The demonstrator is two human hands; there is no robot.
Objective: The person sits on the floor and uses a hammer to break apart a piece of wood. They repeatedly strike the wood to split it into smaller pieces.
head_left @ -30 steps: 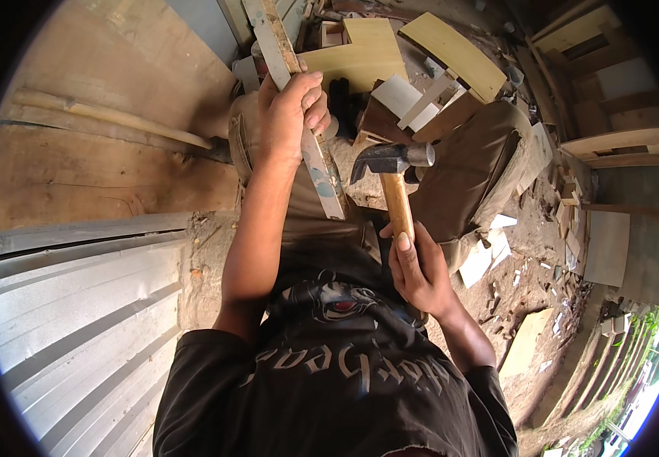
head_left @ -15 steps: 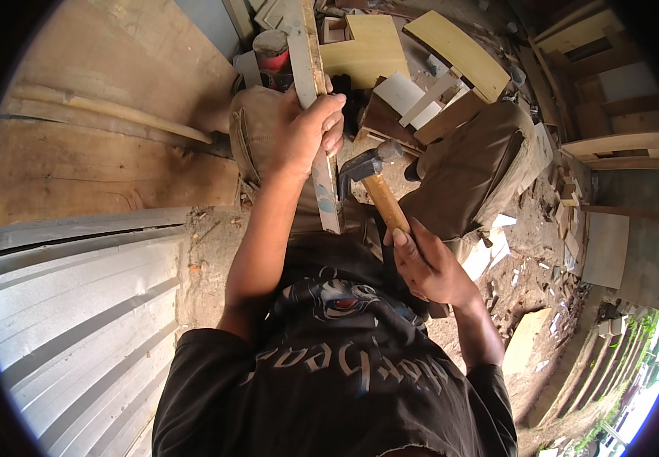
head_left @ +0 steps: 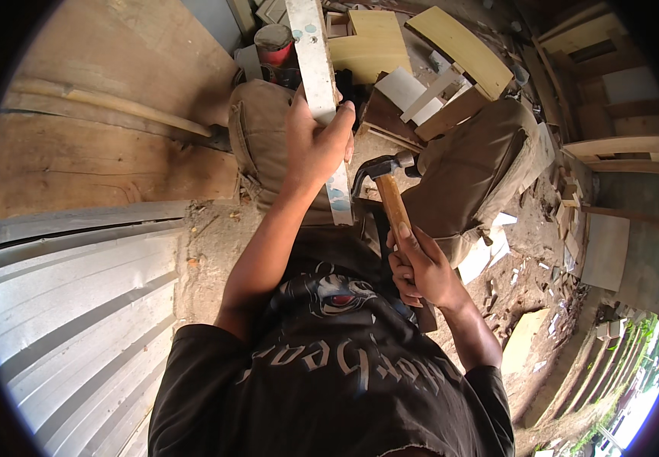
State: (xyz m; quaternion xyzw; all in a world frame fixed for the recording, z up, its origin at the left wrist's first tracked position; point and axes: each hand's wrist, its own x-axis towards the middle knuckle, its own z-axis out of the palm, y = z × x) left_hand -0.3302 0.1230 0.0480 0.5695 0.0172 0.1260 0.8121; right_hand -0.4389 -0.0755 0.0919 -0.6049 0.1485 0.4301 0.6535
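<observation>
My left hand (head_left: 319,145) is wrapped around a long wooden strip (head_left: 315,72), painted white with bluish patches. It stands up and away from me, its lower end near my lap and its far end past the top of the picture. In my right hand (head_left: 424,268) is a claw hammer (head_left: 392,199), gripped by its wooden handle with the thumb along it. The dark head sits just right of the strip's lower part, claw toward the strip. Whether claw and strip touch, I cannot tell.
Between and beyond my knees lie yellowish boards (head_left: 459,49) and a white panel piece (head_left: 402,93). A red can (head_left: 274,47) stands beyond my left knee. Wooden planks (head_left: 101,167) and corrugated metal sheeting (head_left: 86,289) line the left. Wood scraps (head_left: 527,339) litter the ground at right.
The strip has turned in my left hand, so its broad painted face shows more. The hammer head has shifted slightly, with its claw turned more sideways toward the strip.
</observation>
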